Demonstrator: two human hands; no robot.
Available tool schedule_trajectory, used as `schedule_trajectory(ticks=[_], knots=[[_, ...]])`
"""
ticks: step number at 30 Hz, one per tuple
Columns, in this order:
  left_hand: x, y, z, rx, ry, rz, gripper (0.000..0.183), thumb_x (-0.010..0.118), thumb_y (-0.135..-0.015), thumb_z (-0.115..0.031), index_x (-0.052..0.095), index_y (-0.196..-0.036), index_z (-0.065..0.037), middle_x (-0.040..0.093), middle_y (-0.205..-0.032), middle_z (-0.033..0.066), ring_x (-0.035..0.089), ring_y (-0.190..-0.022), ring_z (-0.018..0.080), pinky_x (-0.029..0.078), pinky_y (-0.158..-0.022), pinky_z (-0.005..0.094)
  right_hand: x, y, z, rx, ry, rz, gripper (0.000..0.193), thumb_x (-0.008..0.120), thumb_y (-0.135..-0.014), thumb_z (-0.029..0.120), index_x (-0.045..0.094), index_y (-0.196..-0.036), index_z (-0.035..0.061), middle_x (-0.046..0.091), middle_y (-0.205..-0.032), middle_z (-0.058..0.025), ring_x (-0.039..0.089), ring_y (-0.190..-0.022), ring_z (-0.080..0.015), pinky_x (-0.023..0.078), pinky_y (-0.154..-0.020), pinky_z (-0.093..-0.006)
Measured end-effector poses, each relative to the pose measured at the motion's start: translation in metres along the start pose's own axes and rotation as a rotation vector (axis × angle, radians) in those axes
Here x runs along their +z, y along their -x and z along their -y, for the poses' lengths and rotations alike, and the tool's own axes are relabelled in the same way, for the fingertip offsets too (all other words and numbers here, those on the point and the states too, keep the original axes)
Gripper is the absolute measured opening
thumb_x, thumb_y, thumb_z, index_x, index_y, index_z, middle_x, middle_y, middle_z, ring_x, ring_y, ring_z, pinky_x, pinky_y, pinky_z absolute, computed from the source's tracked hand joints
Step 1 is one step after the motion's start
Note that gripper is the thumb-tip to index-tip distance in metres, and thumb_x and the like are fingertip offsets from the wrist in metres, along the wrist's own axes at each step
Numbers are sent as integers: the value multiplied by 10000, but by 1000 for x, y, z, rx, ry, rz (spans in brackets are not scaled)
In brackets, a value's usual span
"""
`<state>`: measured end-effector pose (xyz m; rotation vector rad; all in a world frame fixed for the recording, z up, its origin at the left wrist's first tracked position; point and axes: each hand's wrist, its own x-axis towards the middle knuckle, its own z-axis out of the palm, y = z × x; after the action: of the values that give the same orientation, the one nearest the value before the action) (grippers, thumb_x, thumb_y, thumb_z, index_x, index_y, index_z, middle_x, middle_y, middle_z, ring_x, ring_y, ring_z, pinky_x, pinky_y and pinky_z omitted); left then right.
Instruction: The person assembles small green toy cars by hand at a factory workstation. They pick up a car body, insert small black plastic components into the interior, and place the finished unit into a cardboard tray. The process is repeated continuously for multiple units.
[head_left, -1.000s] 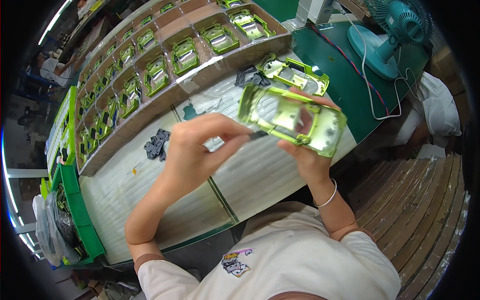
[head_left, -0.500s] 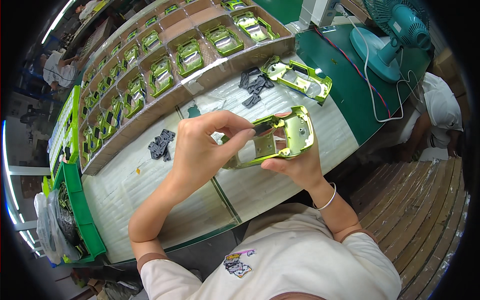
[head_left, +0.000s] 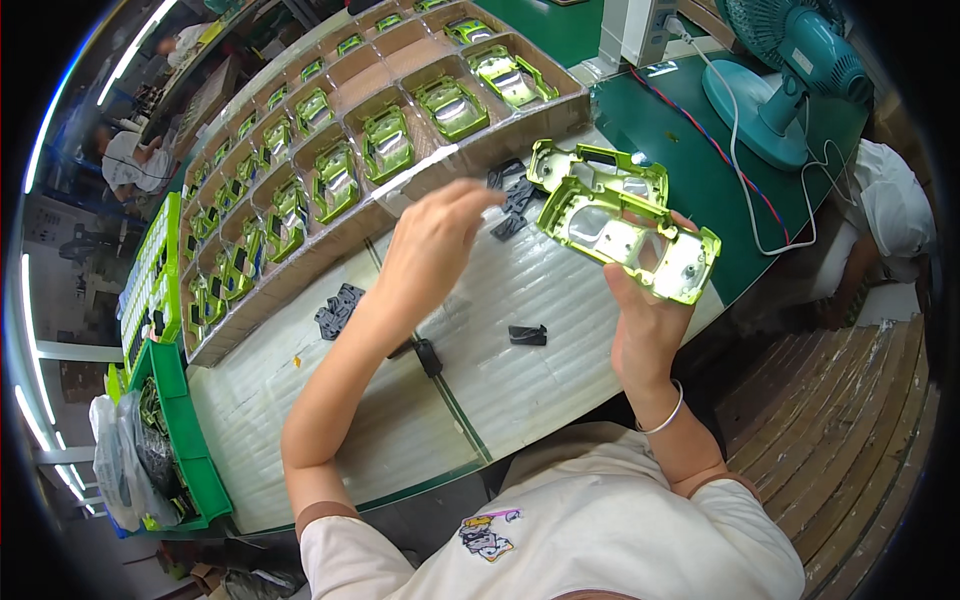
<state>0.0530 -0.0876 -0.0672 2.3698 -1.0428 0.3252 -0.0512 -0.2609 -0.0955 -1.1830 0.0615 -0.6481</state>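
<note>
My right hand [head_left: 650,320] grips one end of a lime-green toy car body shell [head_left: 590,232], tilted and held above the table, with its hollow inside showing. A second green shell [head_left: 632,180] lies just behind it, partly covered. To the left, my left hand [head_left: 438,245] is raised, fingers loosely bent and stretched toward a pile of dark grey plastic pieces [head_left: 515,205]. No object shows in that hand, though its fingertips are slightly blurred. A dark flat piece [head_left: 527,335] and a small black piece [head_left: 428,358] lie nearer me on the table.
A divided cardboard tray [head_left: 440,150] of green shells spans the table's far side. Another dark pile [head_left: 338,312] sits left of my left forearm. A green crate [head_left: 195,450] stands at left. A teal fan [head_left: 775,120] and cables stand at far right. Other people are in the background.
My left hand has left the shell and moved up toward the dark pile. My right hand has carried the shell right, beside the second one. Two dark pieces on the table are now uncovered.
</note>
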Motion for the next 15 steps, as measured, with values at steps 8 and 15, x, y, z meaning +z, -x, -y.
schedule_trajectory(ticks=[8,15], knots=[[4,-8,31,38,-251,167,208,628,-722,-28,609,-927,-60,587,-1007,57,571,-877,254,469,-739,362,2,0,3,99,-5,92,664,695,-709,-44,286,-1225,46,422,-1209,-151,441,-1142,-224,424,-936,-347],[-22,13,4,-435,552,-2,115,675,-761,-42,637,-857,6,637,-747,32,577,-635,76,478,-574,214,5,0,4,117,-44,233,699,733,-650,-54,303,-1191,53,435,-1219,-144,454,-1142,-221,447,-921,-341]])
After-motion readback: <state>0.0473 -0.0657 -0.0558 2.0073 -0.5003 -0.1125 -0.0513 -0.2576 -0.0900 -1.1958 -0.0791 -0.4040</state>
